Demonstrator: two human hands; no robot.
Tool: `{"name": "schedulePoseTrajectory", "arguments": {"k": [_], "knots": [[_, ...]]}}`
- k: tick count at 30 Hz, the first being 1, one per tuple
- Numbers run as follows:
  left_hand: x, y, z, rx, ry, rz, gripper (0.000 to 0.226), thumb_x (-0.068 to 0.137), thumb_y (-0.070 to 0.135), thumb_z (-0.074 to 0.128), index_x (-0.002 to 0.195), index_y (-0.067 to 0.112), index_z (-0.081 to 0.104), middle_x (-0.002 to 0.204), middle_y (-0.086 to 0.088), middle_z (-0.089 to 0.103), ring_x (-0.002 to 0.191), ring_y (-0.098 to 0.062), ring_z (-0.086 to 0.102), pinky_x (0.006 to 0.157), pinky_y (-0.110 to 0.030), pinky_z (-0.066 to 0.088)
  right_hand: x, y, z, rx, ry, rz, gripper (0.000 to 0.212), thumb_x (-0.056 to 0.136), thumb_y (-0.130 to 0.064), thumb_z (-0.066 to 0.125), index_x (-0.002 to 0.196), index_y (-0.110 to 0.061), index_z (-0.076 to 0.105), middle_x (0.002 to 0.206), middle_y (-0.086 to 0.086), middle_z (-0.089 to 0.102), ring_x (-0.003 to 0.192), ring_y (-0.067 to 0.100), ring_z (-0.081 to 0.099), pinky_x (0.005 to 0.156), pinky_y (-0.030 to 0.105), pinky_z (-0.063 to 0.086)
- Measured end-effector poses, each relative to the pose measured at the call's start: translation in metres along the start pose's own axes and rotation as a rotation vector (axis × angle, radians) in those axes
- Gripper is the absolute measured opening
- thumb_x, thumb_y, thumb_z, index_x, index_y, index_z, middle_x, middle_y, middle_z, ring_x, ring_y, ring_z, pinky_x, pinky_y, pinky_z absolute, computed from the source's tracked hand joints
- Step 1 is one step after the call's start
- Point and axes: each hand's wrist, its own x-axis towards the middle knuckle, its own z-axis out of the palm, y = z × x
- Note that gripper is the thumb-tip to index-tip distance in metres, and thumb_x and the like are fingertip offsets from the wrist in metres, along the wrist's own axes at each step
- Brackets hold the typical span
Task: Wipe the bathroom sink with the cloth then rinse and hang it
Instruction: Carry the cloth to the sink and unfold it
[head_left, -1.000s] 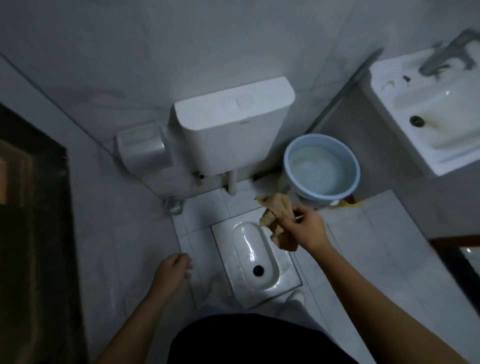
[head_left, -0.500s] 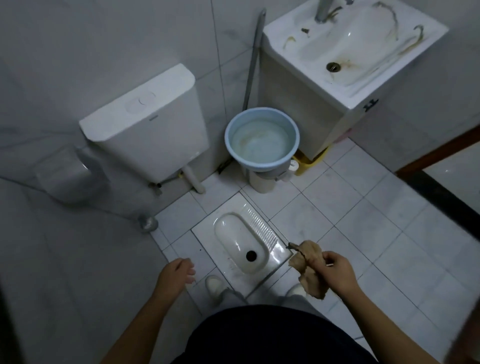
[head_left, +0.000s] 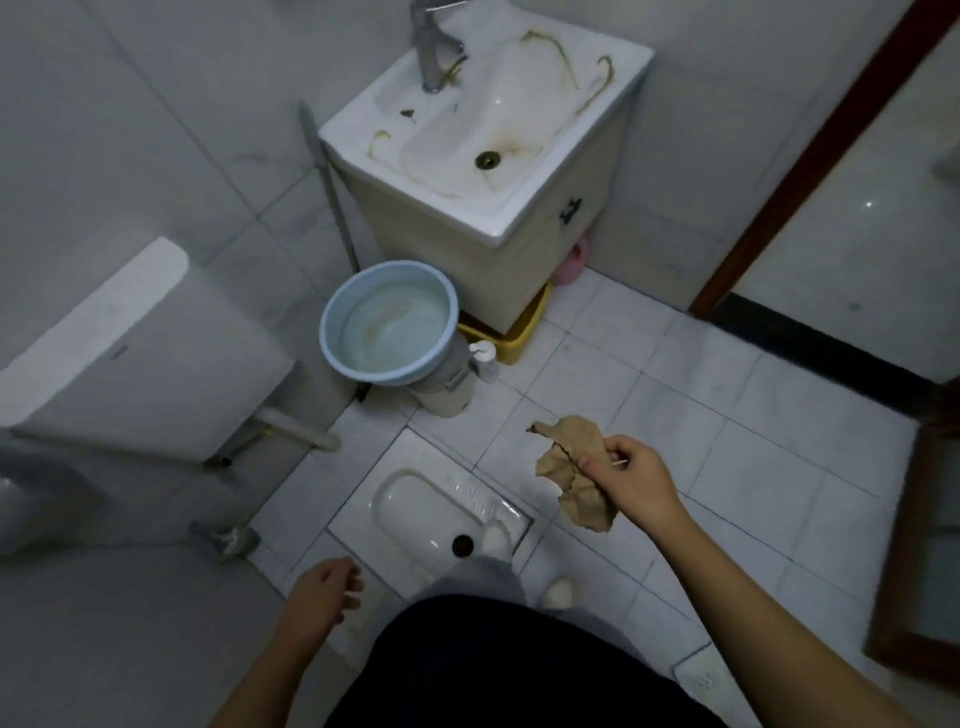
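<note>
The white bathroom sink (head_left: 524, 208) stands on a cabinet at the top centre, streaked with brown and greenish stains around its drain (head_left: 487, 159). A metal tap (head_left: 432, 47) rises at its back edge. My right hand (head_left: 626, 480) grips a crumpled tan cloth (head_left: 569, 467) over the floor tiles, well below and in front of the sink. My left hand (head_left: 322, 597) hangs low at the bottom left, fingers loosely curled, holding nothing.
A blue basin (head_left: 332, 332) of water sits on a pale bucket left of the cabinet. A squat toilet pan (head_left: 415, 499) lies in the floor, its cistern (head_left: 140, 353) on the left wall. A yellow tub (head_left: 524, 332) and a doorway frame (head_left: 810, 171) are to the right.
The view has swung right, bringing the sink nearer the centre. My right hand still holds the cloth, a little higher in view and further right; my left hand hangs as before.
</note>
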Motion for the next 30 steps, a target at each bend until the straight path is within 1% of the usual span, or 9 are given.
{"name": "schedulePoseTrajectory", "arguments": {"k": [5, 8, 10, 12, 16, 19, 23, 28, 30], "knots": [[0.029, 0.089, 0.060, 0.175, -0.116, 0.072, 0.033, 0.105, 0.023, 0.049, 0.093, -0.002, 0.067, 0.088, -0.020, 0.072, 0.071, -0.030, 0.064, 0.065, -0.032, 0.044, 0.003, 0.053, -0.064, 0.038, 0.171, 0.154, 0.019, 0.082, -0.036, 0.077, 0.083, -0.018, 0.072, 0.075, -0.003, 0.070, 0.066, 0.012, 0.062, 0.062, 0.027, 0.049], [0.051, 0.148, 0.121, 0.281, -0.232, 0.166, 0.033, 0.105, 0.025, 0.049, 0.093, 0.001, 0.068, 0.089, -0.019, 0.073, 0.072, -0.031, 0.066, 0.066, -0.033, 0.045, 0.000, 0.093, -0.102, 0.020, 0.274, 0.279, 0.021, 0.084, -0.039, 0.074, 0.080, -0.018, 0.070, 0.076, -0.002, 0.070, 0.072, 0.019, 0.064, 0.067, 0.033, 0.051], [0.058, 0.190, 0.166, 0.346, -0.329, 0.241, 0.032, 0.104, 0.024, 0.049, 0.092, 0.002, 0.068, 0.087, -0.019, 0.073, 0.069, -0.030, 0.066, 0.065, -0.032, 0.045, -0.006, 0.112, -0.125, 0.020, 0.350, 0.351, 0.026, 0.087, -0.039, 0.071, 0.081, -0.014, 0.070, 0.078, 0.003, 0.071, 0.076, 0.023, 0.067, 0.070, 0.037, 0.053], [0.058, 0.234, 0.212, 0.427, -0.417, 0.331, 0.031, 0.104, 0.025, 0.050, 0.090, 0.003, 0.068, 0.086, -0.018, 0.073, 0.067, -0.029, 0.066, 0.063, -0.031, 0.046, -0.011, 0.124, -0.146, 0.043, 0.425, 0.410, 0.026, 0.087, -0.037, 0.071, 0.083, -0.011, 0.071, 0.079, 0.006, 0.073, 0.077, 0.024, 0.068, 0.073, 0.039, 0.054], [0.038, 0.318, 0.285, 0.558, -0.535, 0.484, 0.031, 0.104, 0.027, 0.048, 0.092, 0.007, 0.069, 0.088, -0.011, 0.074, 0.076, -0.029, 0.070, 0.065, -0.032, 0.048, -0.012, 0.139, -0.183, 0.101, 0.550, 0.497, 0.020, 0.085, -0.031, 0.075, 0.082, -0.012, 0.071, 0.080, 0.003, 0.073, 0.078, 0.022, 0.068, 0.073, 0.039, 0.054], [0.027, 0.370, 0.324, 0.590, -0.592, 0.563, 0.030, 0.103, 0.029, 0.048, 0.095, 0.009, 0.069, 0.091, -0.009, 0.075, 0.082, -0.029, 0.072, 0.068, -0.033, 0.048, 0.000, 0.143, -0.207, 0.143, 0.588, 0.545, 0.019, 0.085, -0.032, 0.075, 0.081, -0.014, 0.070, 0.079, 0.002, 0.072, 0.077, 0.019, 0.067, 0.072, 0.038, 0.054], [0.031, 0.414, 0.360, 0.575, -0.585, 0.572, 0.029, 0.103, 0.027, 0.049, 0.095, 0.007, 0.069, 0.093, -0.012, 0.074, 0.080, -0.028, 0.070, 0.068, -0.032, 0.048, 0.043, 0.149, -0.243, 0.176, 0.580, 0.560, 0.018, 0.084, -0.031, 0.076, 0.080, -0.014, 0.070, 0.078, 0.002, 0.071, 0.077, 0.021, 0.068, 0.072, 0.037, 0.054], [0.054, 0.434, 0.370, 0.487, -0.448, 0.411, 0.030, 0.104, 0.026, 0.049, 0.096, 0.005, 0.068, 0.094, -0.015, 0.074, 0.076, -0.028, 0.068, 0.067, -0.032, 0.046, 0.134, 0.132, -0.301, 0.163, 0.448, 0.503, 0.022, 0.084, -0.035, 0.075, 0.084, -0.014, 0.070, 0.084, 0.004, 0.071, 0.081, 0.020, 0.066, 0.078, 0.040, 0.055], [0.058, 0.436, 0.368, 0.430, -0.388, 0.337, 0.032, 0.105, 0.026, 0.047, 0.095, 0.003, 0.067, 0.093, -0.017, 0.073, 0.076, -0.029, 0.067, 0.066, -0.032, 0.045, 0.172, 0.117, -0.325, 0.140, 0.384, 0.440, 0.021, 0.084, -0.034, 0.075, 0.086, -0.014, 0.070, 0.084, 0.005, 0.071, 0.080, 0.020, 0.065, 0.076, 0.038, 0.054]]}}
